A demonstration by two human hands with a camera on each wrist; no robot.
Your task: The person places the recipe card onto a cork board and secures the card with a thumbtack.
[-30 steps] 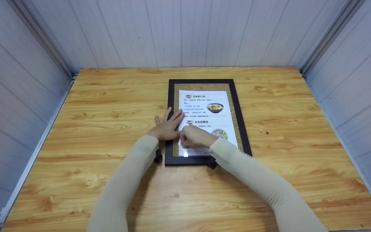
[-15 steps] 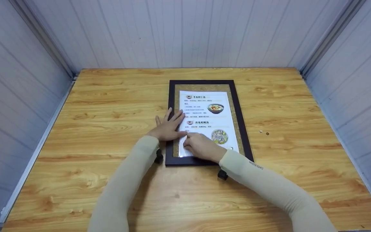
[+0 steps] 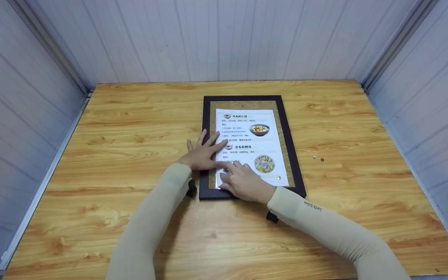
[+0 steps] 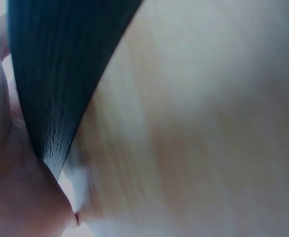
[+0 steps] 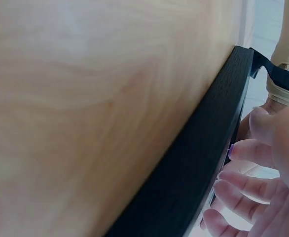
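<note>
Menu sheet (image 3: 252, 146) on black-framed corkboard (image 3: 292, 147), frame centre. Left hand (image 3: 202, 153) and right hand (image 3: 243, 181) press flat, fingers extended. Risk: sheet skews if either palm slides.

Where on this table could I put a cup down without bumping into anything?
Bare wooden table lies left of the black frame, and along the near edge between the sleeves. Right of the frame it is bare except for two small pins. The left hand and right hand crowd the frame's near-left corner.
</note>
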